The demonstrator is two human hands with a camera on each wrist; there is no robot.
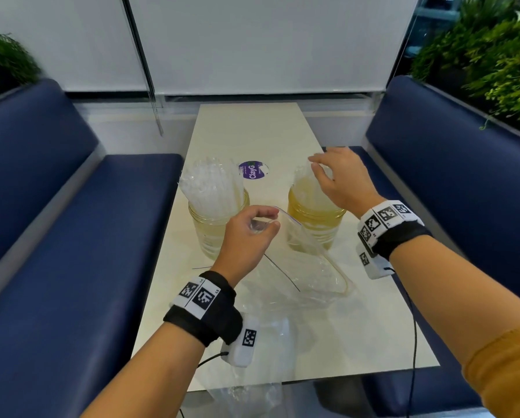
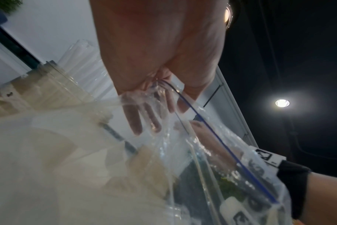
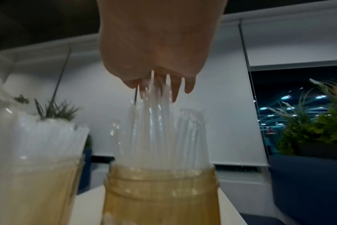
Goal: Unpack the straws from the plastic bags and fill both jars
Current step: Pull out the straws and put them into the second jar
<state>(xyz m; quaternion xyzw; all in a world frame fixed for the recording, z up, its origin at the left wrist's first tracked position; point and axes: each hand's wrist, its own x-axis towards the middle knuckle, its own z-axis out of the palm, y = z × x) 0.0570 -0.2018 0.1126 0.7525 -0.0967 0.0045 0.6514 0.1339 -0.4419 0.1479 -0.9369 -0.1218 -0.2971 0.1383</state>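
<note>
Two glass jars stand side by side on the cream table (image 1: pixel 252 128). The left jar (image 1: pixel 215 233) (image 3: pixel 35 185) holds a thick bunch of clear straws (image 1: pixel 210 185). The right jar (image 1: pixel 314 220) (image 3: pixel 162 191) also holds clear straws (image 3: pixel 160 129). My right hand (image 1: pixel 316 167) (image 3: pixel 158 85) hovers over it with spread, relaxed fingers touching the straw tips. In front of the jars my left hand (image 1: pixel 270 218) (image 2: pixel 154 91) pinches the top corner of a clear zip bag (image 1: pixel 307 267) (image 2: pixel 202 152), which hangs down to the table. I cannot tell if straws remain inside.
A second crumpled clear bag (image 1: pixel 261 336) lies by the near table edge and droops over it. A purple round sticker (image 1: pixel 253 170) sits behind the jars. Blue benches (image 1: pixel 71 236) flank the table on both sides. Thin black cables run from my wristbands.
</note>
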